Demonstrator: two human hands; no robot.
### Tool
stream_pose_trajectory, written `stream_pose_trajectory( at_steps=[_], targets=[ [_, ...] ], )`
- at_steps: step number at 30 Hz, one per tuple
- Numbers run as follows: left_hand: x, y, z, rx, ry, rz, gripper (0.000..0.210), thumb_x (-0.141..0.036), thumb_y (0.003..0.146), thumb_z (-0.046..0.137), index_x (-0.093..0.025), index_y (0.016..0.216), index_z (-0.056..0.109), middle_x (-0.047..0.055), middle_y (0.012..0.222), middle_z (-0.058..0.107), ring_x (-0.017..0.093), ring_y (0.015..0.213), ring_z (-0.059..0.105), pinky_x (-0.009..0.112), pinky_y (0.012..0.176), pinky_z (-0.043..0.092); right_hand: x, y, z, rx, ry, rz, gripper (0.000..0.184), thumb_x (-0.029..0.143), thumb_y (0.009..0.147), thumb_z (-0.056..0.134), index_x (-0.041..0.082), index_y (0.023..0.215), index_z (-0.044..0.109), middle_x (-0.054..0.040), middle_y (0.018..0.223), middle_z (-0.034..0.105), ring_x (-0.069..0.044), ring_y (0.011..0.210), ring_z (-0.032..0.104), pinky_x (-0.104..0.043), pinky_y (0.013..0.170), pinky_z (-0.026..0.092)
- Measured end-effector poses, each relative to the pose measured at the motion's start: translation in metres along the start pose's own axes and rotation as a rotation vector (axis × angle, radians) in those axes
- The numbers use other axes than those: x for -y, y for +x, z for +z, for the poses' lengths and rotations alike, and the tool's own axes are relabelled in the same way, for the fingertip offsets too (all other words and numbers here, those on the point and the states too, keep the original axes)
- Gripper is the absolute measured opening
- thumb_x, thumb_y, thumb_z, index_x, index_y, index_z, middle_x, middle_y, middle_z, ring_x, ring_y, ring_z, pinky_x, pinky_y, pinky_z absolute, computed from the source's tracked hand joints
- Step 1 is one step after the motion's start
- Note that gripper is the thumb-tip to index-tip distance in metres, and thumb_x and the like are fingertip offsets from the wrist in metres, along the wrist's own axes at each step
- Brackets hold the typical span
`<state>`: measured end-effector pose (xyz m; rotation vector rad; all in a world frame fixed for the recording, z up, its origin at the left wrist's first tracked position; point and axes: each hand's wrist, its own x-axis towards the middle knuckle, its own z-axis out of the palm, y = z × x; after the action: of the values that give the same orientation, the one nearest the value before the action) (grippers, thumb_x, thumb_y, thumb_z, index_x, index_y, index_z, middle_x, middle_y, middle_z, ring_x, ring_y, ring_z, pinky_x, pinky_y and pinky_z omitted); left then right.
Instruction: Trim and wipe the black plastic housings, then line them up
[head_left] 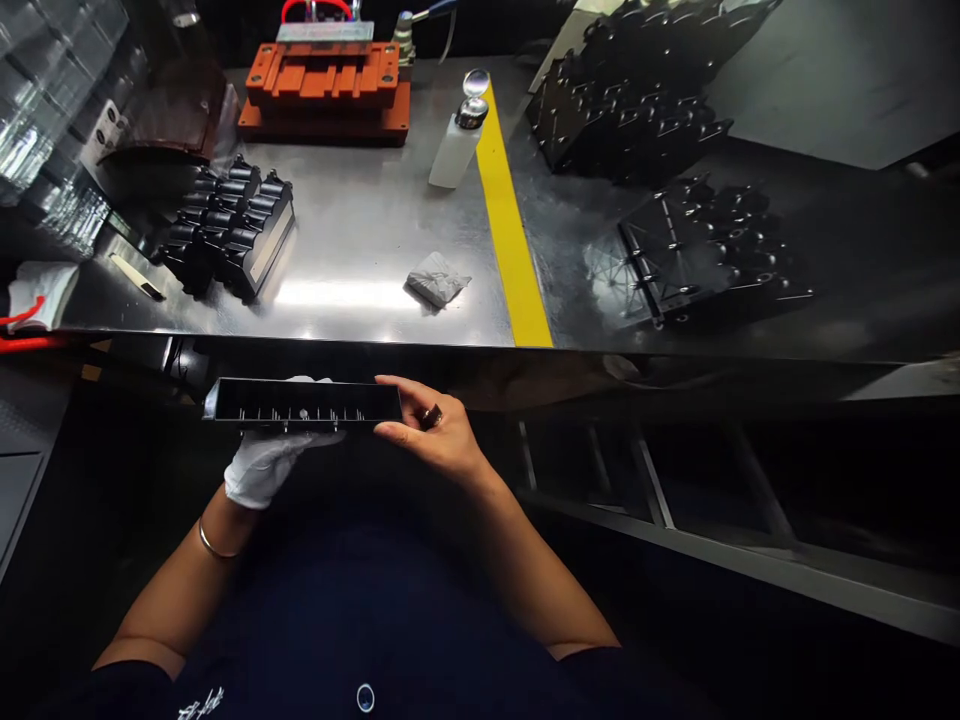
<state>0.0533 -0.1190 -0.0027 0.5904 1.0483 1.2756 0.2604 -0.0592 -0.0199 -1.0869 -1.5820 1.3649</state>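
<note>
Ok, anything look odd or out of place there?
One mismatch: the left hand wears a white glove, the right hand is ungloved. The lid on the bottle also seems flipped open; no spill shows.

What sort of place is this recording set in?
Most likely a factory or workshop assembly station: there is a metal workbench, groups of similar-looking black parts on it, and a heavy-looking orange block at the back.

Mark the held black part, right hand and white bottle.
Black part (319,398): head view, middle of its long face.
Right hand (448,432): head view, middle of the hand.
White bottle (454,153): head view, its body.
</note>
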Motion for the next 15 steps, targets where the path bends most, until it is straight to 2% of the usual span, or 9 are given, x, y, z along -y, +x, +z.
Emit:
stream_pose_trajectory(
  at_steps=[2,3,6,8,10,12,15],
  targets=[
    [-0.001,0.005,0.008,-0.004,-0.187,-0.055,0.043,-0.012,0.07,0.072,-0.025,0.111,0.065,0.004,0.117,0.069,0.028,0.111,0.063,0.052,0.092,0.053,0.006,0.001,0.007,-0.032,-0.084,-0.024,0.047,0.043,0.07,0.076,0.017,0.109,0.069,0.0095,0.051,0.033,-0.006,0.046,0.03,-0.022,0.047,0.031],
    [-0.001,0.008,0.014,-0.042,-0.273,-0.066,0.039,-0.013,0.072,0.07,-0.024,0.109,0.066,0.004,0.114,0.07,0.026,0.11,0.064,0.048,0.091,0.055,0.007,0.001,0.013,-0.068,-0.115,-0.046,0.046,0.045,0.071,0.075,0.017,0.107,0.069,0.0086,0.052,0.036,-0.006,0.046,0.032,-0.023,0.048,0.032],
    [-0.003,0.019,0.032,-0.249,-0.414,-0.062,0.023,-0.017,0.077,0.068,-0.021,0.1,0.066,0.002,0.096,0.073,0.019,0.096,0.069,0.034,0.081,0.058,0.009,0.001,0.033,-0.148,-0.188,-0.09,0.051,0.054,0.073,0.071,0.016,0.107,0.067,0.0038,0.06,0.05,-0.009,0.051,0.043,-0.024,0.053,0.039],
    [-0.006,0.026,0.042,-0.358,-0.423,-0.02,0.023,-0.016,0.077,0.069,-0.021,0.099,0.066,0.001,0.089,0.073,0.017,0.087,0.07,0.031,0.078,0.058,0.009,-0.001,0.04,-0.168,-0.229,-0.067,0.053,0.057,0.077,0.065,0.018,0.112,0.062,0.0008,0.069,0.057,-0.012,0.058,0.051,-0.025,0.059,0.043],
    [-0.008,0.03,0.047,-0.429,-0.385,0.111,0.033,-0.015,0.073,0.072,-0.023,0.104,0.065,0.0,0.094,0.073,0.018,0.089,0.07,0.033,0.083,0.058,0.007,-0.004,0.04,-0.187,-0.235,-0.013,0.046,0.055,0.087,0.053,0.02,0.116,0.057,-0.0003,0.076,0.06,-0.013,0.063,0.055,-0.027,0.063,0.044],
    [-0.008,0.032,0.049,-0.498,-0.296,0.295,0.046,-0.014,0.069,0.076,-0.028,0.111,0.063,-0.001,0.106,0.071,0.02,0.099,0.068,0.037,0.093,0.055,0.006,-0.008,0.04,-0.188,-0.164,0.02,0.036,0.05,0.093,0.044,0.021,0.11,0.057,0.0001,0.076,0.058,-0.012,0.064,0.054,-0.027,0.064,0.044],
    [-0.003,0.03,0.048,-0.58,-0.092,0.517,0.06,-0.019,0.065,0.081,-0.03,0.119,0.059,0.0,0.118,0.067,0.023,0.115,0.062,0.043,0.105,0.047,0.005,-0.013,0.045,-0.128,0.07,0.059,0.03,0.048,0.091,0.049,0.021,0.094,0.058,0.0009,0.072,0.056,-0.011,0.061,0.051,-0.024,0.058,0.043]
  ],
)
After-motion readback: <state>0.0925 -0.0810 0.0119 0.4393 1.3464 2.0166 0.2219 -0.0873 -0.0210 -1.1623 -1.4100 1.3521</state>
